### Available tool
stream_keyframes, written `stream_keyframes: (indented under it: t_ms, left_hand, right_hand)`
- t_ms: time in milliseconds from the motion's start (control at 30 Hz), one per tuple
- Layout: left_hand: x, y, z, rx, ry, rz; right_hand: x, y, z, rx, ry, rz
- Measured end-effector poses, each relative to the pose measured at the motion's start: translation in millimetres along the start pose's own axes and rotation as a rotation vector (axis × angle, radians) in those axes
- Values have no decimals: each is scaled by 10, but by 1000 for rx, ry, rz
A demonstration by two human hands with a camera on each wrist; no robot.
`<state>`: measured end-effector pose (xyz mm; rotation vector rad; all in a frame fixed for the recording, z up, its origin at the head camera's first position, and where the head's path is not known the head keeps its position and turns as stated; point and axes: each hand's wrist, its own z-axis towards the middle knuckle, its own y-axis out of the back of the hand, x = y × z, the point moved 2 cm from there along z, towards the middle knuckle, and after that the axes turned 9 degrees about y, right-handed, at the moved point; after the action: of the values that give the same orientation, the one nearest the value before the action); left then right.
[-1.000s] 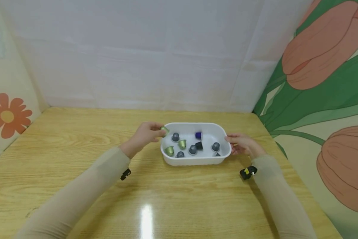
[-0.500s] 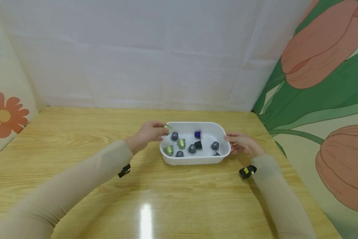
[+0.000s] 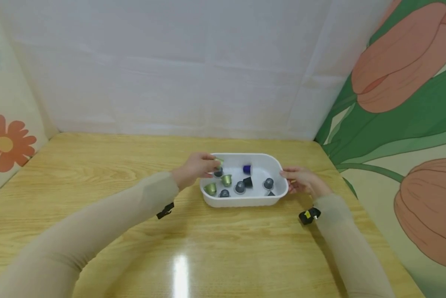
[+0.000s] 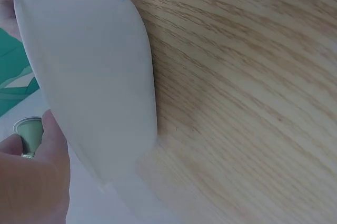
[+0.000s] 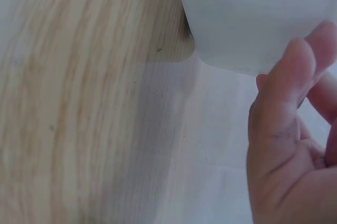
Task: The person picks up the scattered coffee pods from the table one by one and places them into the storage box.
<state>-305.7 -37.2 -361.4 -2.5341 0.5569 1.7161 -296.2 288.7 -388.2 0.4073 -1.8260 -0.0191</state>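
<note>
A green coffee capsule (image 4: 30,134) is pinched between the thumb and finger of my left hand (image 3: 194,169), over the left end of a white oval tub (image 3: 245,202). My right hand (image 3: 300,179) holds the tub's right end, thumb at the rim and fingers against the outer wall. Inside the tub lie two green capsules, one in the middle left (image 3: 226,179) and another near the left end (image 3: 210,188), plus several grey capsules (image 3: 239,187). A black capsule (image 3: 247,182) and a purple capsule (image 3: 247,169) rest on their sides toward the middle.
The tub stands on a wood-grain table (image 3: 223,244), toward its back right. Behind the table hangs a white cloth (image 3: 193,82). A wall with painted tulips (image 3: 401,54) borders the right side. Each sleeve carries a small black wrist device (image 3: 309,215).
My left hand has moved right with the green capsule, from the tub's left rim to over its inside. My right hand keeps its hold on the tub, which stays in place.
</note>
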Motion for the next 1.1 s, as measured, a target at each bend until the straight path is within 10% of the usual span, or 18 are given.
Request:
stream_keyframes:
  t_ms: [1100]
  left_hand:
    - [-47,-303,222,40,41,6]
  right_hand:
    - [-22,-23,1,33,18,43]
